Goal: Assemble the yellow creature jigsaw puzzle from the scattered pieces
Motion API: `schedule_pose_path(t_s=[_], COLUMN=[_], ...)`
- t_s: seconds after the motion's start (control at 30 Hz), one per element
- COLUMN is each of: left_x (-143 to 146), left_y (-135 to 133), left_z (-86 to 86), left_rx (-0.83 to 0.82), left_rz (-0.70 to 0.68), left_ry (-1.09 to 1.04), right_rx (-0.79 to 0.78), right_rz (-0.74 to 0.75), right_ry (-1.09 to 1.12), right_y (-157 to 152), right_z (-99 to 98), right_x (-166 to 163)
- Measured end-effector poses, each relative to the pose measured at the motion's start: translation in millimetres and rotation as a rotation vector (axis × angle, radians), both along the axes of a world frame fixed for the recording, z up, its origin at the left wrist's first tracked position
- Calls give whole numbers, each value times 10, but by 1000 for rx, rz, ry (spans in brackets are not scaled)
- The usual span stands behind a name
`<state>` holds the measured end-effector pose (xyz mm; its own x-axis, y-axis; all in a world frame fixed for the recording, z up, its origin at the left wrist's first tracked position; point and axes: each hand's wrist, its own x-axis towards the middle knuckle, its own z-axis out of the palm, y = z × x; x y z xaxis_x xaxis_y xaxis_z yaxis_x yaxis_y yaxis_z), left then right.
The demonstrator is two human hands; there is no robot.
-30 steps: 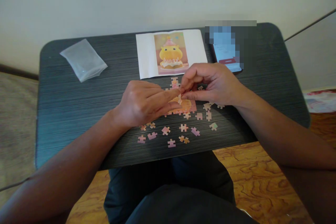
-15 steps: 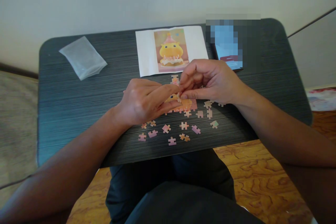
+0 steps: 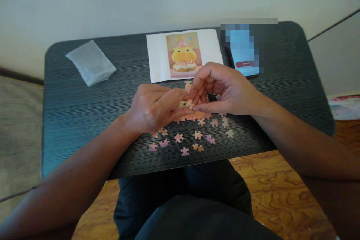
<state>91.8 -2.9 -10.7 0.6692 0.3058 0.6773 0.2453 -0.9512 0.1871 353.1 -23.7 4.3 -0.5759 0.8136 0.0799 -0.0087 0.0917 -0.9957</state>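
Note:
Over a partly joined jigsaw puzzle, both hands meet with their fingertips close together. A small puzzle piece shows at the tips of my right hand, pinched between thumb and fingers. My left hand comes in from the left, its thumb and forefinger closed near the same piece; whether it grips anything is hidden. The hands cover much of the joined part. Loose pieces lie nearer the front edge, among them a pink one, an orange one and a green-marked one.
A printed sheet with a yellow cartoon figure lies behind the puzzle. To its right is a phone, partly blurred out. A clear plastic bag rests at the back left of the dark table. A wall stands behind.
The right fingers have shifted slightly left and opened up a little, and the piece at their tips shows more clearly. The left hand stays almost in place. The view has moved slightly.

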Motion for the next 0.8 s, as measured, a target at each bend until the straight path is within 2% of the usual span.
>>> schedule_pose_path(t_s=[0.13, 0.53, 0.8], left_x=[-15, -31, -46], left_y=[9, -1, -13], left_z=[4, -12, -6], left_rx=[6, 22, 3], left_rz=[-15, 1, 11], left_ry=[12, 44, 74], right_rx=[5, -32, -37], right_rz=[-25, 30, 61], right_ry=[-16, -40, 26], right_y=[-15, 5, 29], right_z=[-8, 33, 2], right_x=[8, 37, 22])
